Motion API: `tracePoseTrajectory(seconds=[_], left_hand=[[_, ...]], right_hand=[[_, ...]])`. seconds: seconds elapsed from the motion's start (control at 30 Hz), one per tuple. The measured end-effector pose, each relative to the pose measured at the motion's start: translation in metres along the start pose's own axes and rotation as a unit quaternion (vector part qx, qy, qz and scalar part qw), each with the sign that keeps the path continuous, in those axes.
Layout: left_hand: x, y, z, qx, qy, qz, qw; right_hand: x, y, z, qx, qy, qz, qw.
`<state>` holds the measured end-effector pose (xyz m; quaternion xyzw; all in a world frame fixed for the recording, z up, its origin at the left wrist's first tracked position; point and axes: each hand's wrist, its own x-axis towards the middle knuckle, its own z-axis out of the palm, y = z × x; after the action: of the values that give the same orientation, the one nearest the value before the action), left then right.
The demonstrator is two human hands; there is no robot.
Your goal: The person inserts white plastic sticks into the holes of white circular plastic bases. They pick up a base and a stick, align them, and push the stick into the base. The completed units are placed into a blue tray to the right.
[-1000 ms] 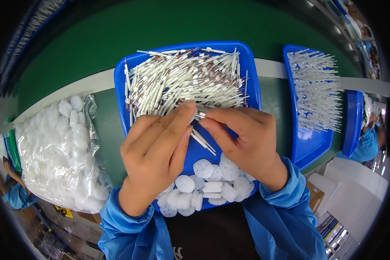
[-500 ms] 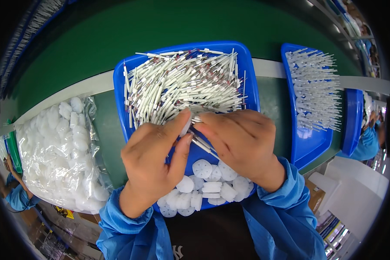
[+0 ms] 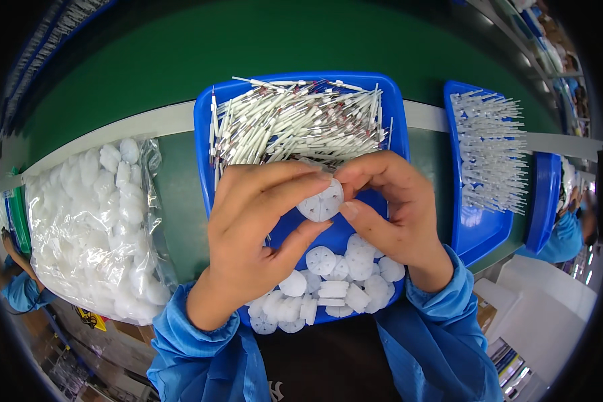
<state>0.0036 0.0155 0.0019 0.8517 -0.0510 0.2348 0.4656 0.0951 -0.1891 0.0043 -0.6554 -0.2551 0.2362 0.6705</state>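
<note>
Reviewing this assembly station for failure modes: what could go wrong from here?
1. The white perforated disc is pinched only by fingertips of the left hand and right hand; it could slip into the blue tray.
2. The white rods are heaped loosely near the rim; a knock might spill some.

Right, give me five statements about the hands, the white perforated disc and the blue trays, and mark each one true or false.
1. The left hand and right hand together hold one round white plastic disc with holes. True.
2. The square blue plastic tray under the hands holds only discs. False: thin white rods fill its far half, loose white discs the near half.
3. A clear plastic bag of white discs lies to the person's left. True.
4. The second blue tray on the right is full of discs. False: it holds white rods.
5. The person wears red sleeves. False: the sleeves are blue.
</note>
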Motion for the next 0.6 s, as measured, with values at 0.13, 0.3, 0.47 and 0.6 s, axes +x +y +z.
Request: tracePoseTrajectory(seconds=[0.13, 0.3, 0.47, 0.6], left_hand=[[-0.0001, 0.0012, -0.0007, -0.026, -0.005, -0.015, 1.0], [-0.0017, 0.0004, -0.0018, -0.01, -0.016, -0.003, 1.0], [-0.0022, -0.0037, -0.0037, -0.038, -0.043, -0.008, 0.998], [-0.0021, -0.0019, -0.0008, -0.05, -0.021, -0.011, 0.998]], right_hand=[[-0.0002, 0.0007, -0.0028, -0.001, 0.002, -0.001, 1.0], [-0.0013, 0.0007, -0.0036, -0.034, -0.004, -0.02, 0.999], [-0.0019, -0.0003, -0.0028, 0.044, 0.014, -0.006, 0.999], [-0.0007, 0.0016, -0.0051, 0.026, -0.007, -0.03, 0.999]])
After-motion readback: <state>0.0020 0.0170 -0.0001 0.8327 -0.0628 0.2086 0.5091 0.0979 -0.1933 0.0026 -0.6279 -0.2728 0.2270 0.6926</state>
